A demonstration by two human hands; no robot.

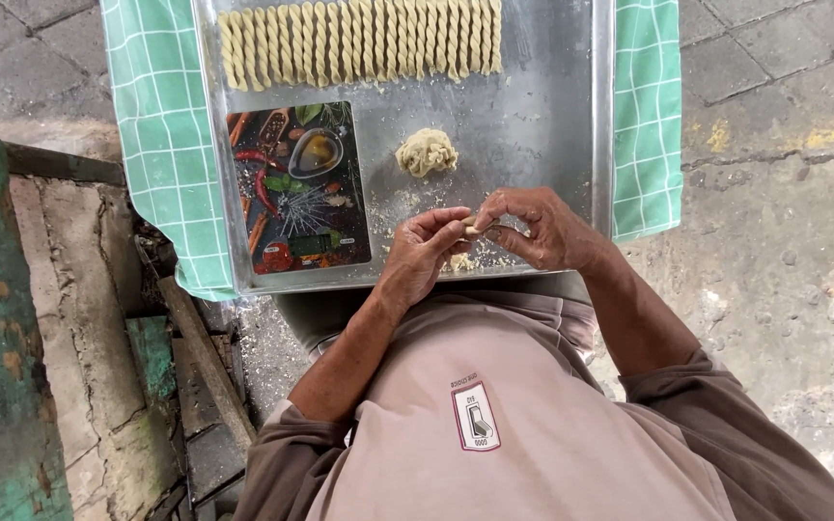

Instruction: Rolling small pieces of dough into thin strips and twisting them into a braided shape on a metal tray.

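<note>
Both hands meet over the near edge of a metal tray [571,125]. The left hand [424,253] comes up from the lower left, forearm bare and angled toward the middle, wrist bent so that the fingers curl inward and to the right. The right hand [540,230] comes in from the lower right, its forearm rising steeply from a rolled brown sleeve, wrist cocked so that the fingers fold back toward the left. The fingertips of the two hands close together on a small dough piece [473,231], pinched between them; only a pale bit of it shows in the gap, and its shape cannot be told.

Just beyond the hands, a little above the left fingertips, a dough lump [427,151] sits on the tray, apart from both hands. Crumbs [465,260] lie on the tray right beneath the hands. Left of the left hand lies a flat scale [298,188] with a printed picture of spices and vegetables on its top, near the wrist but not touching it. Far beyond the hands, along the tray's far edge, a row of twisted dough sticks [359,41] lies side by side. A green checked cloth [161,145] shows under the tray, out to either side of the hands.
</note>
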